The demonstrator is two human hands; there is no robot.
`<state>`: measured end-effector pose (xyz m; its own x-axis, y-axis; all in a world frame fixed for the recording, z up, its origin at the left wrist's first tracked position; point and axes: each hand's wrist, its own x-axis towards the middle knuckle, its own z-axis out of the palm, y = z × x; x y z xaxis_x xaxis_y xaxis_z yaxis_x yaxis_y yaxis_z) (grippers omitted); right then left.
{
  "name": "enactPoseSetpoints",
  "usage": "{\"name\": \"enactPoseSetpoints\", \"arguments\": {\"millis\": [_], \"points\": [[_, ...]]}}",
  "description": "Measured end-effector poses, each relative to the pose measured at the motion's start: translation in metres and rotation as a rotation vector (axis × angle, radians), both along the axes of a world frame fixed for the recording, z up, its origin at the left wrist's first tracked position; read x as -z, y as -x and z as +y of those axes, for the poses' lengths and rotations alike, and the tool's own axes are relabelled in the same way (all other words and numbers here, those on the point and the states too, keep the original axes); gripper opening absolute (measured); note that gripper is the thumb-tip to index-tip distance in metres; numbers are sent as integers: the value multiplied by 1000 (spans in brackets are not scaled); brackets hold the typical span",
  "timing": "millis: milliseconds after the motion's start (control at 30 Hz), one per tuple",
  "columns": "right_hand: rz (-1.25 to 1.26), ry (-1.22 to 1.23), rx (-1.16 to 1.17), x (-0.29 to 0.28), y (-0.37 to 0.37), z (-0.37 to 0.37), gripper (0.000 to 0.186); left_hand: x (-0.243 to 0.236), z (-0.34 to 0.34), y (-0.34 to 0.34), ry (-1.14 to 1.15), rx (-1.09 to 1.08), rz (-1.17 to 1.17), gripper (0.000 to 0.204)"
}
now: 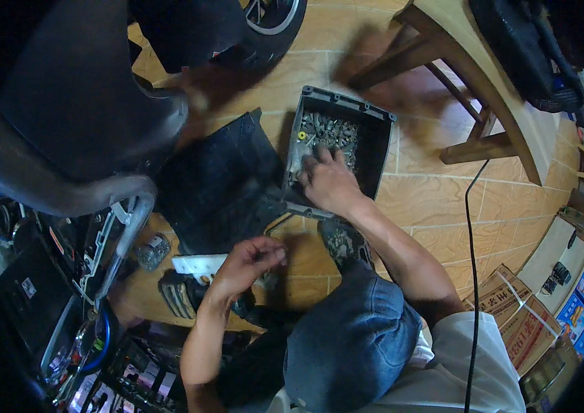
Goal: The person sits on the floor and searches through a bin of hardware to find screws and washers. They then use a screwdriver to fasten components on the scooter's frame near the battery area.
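Observation:
A black box (379,148) with an open top stands on the floor and holds a heap of small metal screws and fittings (330,134). My right hand (331,180) reaches into it over the near wall, fingers spread and touching the heap. A small yellow ring (301,135) lies among the metal pieces. Left of the box, my left hand (245,265) hovers with thumb and fingers drawn together; whether a small part sits between them is hidden. Beside that hand is a white piece (199,264). A dark plastic panel (220,182) lies between the box and the scooter.
A scooter (85,131) with a metal tube fills the left side. At upper right stands a wooden stool (443,82). A black cable (469,213) hangs down the right. Cardboard boxes (512,310) lie at lower right, and a clear jar (152,250) stands near the scooter.

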<state>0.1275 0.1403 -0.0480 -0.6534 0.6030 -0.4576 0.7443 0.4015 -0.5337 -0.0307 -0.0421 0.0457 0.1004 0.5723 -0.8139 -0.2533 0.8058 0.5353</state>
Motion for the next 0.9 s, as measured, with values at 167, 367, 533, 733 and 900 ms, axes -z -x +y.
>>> {"name": "enactPoseSetpoints", "arguments": {"millis": [167, 367, 533, 733, 900], "points": [[146, 226, -32, -5, 0, -18, 41, 2, -1, 0, 16, -68, -30, 22], [152, 470, 3, -31, -7, -19, 40, 1, -2, 1, 33, -58, 23, 22], [-142, -81, 54, -40, -10, -4, 60, 1, -2, 4, 37, -39, 37, 22], [-224, 97, 48, -5, 4, 8, 59, -1, 2, 0, 48, -64, 12, 22], [-71, 128, 23, -2, 3, -6, 56, 2, 2, 0, 61, -26, 27, 24]]}}
